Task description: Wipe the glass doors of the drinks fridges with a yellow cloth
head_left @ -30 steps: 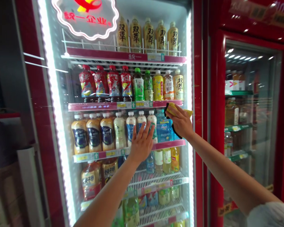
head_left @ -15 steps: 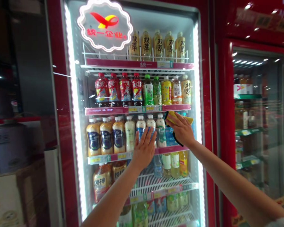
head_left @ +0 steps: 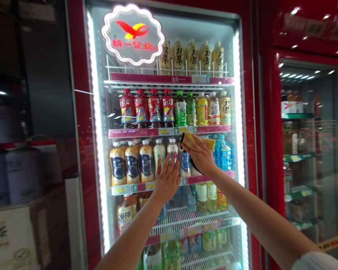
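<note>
In the head view my left hand (head_left: 167,179) lies flat with fingers extended against the glass door (head_left: 214,27) of a lit drinks fridge, in front of the middle bottle shelf. To its right, my right hand (head_left: 202,155) presses a yellow cloth (head_left: 211,144) with black edging on the same glass. Part of the cloth is hidden under the palm. Behind the hands stand white-capped bottles (head_left: 147,159), and blue bottles (head_left: 224,153) show to the right of the cloth.
A round glowing sign (head_left: 133,34) sits at the door's upper left. Red-capped bottles (head_left: 154,108) line a higher shelf. A second red-framed fridge (head_left: 297,135) stands at right. Stacked cartons (head_left: 11,236) and purple-grey containers (head_left: 22,172) are at left.
My right hand has slid the cloth leftward across the glass, closer to my left hand, uncovering the blue bottles. My left hand stays flat on the door. The view has shifted slightly.
</note>
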{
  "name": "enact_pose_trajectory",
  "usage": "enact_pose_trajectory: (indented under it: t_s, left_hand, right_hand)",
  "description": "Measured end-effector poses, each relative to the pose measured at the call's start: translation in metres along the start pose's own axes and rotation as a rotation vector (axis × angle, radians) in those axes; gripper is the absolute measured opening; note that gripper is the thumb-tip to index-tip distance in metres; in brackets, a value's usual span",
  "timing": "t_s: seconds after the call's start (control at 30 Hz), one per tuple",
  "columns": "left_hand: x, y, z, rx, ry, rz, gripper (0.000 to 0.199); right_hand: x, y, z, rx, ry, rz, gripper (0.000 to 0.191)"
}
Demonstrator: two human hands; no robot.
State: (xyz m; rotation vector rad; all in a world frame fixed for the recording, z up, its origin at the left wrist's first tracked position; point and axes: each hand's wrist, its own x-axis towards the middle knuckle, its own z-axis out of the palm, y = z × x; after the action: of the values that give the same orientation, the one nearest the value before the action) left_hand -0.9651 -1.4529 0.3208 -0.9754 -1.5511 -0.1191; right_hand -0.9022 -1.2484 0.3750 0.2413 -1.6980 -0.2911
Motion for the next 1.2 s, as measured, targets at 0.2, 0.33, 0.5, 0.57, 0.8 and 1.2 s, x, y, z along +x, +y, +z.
enact_pose_trajectory:
  t_s: [0.2, 0.33, 0.5, 0.57, 0.8, 1.2]
  left_hand:
    - [-0.020, -0.019, -0.007, 0.017, 0.025, 0.035, 0.074]
    - [-0.028, -0.036, -0.010, 0.030, 0.027, 0.022, 0.077]
    - [-0.031, -0.039, -0.009, 0.022, 0.026, 0.000, 0.076]
    - [-0.031, -0.036, -0.009, 0.018, 0.017, -0.009, 0.073]
    - [-0.041, -0.044, -0.019, 0.002, -0.002, 0.016, 0.077]
    - [-0.060, -0.082, -0.040, 0.027, 0.037, 0.003, 0.078]
  right_hand:
    - [-0.004, 0.028, -0.013, 0.013, 0.022, 0.022, 0.058]
    - [0.042, 0.022, 0.000, -0.007, 0.200, 0.210, 0.060]
    - [0.064, -0.019, 0.020, -0.030, 0.209, 0.271, 0.064]
    - [0.051, -0.034, 0.021, -0.046, 0.124, 0.214, 0.062]
    - [-0.002, -0.020, 0.000, -0.019, -0.023, -0.026, 0.058]
    - [0.098, -0.057, 0.025, -0.043, 0.076, 0.240, 0.058]
